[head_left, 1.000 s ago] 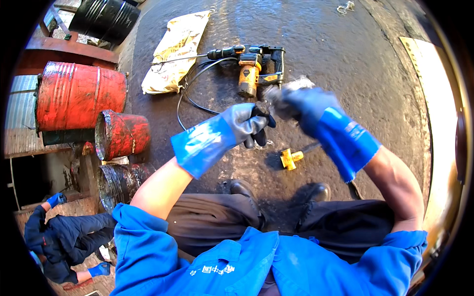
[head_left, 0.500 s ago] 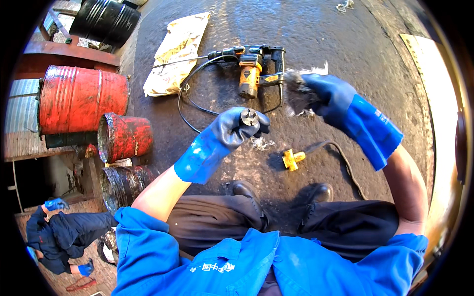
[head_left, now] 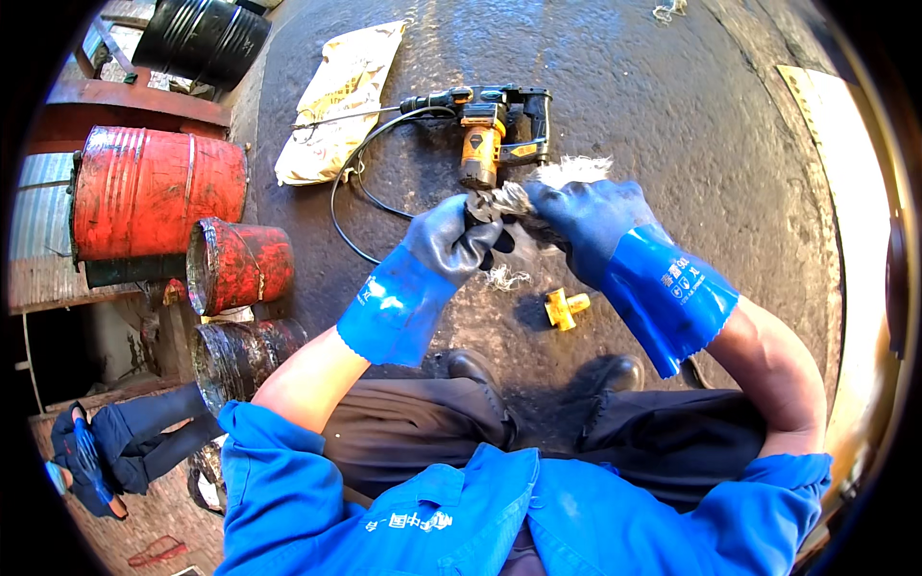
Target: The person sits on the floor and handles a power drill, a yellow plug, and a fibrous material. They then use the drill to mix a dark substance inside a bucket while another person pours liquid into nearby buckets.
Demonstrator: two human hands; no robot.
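Observation:
My left hand (head_left: 449, 238), in a blue rubber glove, is closed around a small dark round metal part (head_left: 475, 212), now mostly hidden. Against it, my right hand (head_left: 591, 228), gloved alike, presses a wad of grey-white cotton waste (head_left: 513, 199); pale threads (head_left: 576, 171) of it stick out past the knuckles. Just beyond both hands an orange and black hammer drill (head_left: 480, 149) lies on its side, its long bit pointing left over a white sack (head_left: 346, 96). Between my forearms, a yellow plug (head_left: 564, 309) rests on the ground.
Red drums (head_left: 158, 192), a red bucket (head_left: 242, 264) and a blackened bucket (head_left: 240, 355) stand along the left. Another person (head_left: 115, 446) in dark clothes is at lower left. Loose threads (head_left: 506, 278) lie below my hands. A pale board (head_left: 836, 163) runs along the right.
My right hand has come left and down with the cotton waste, bringing it against the metal part in my left hand. The person at lower left has drawn their arms in.

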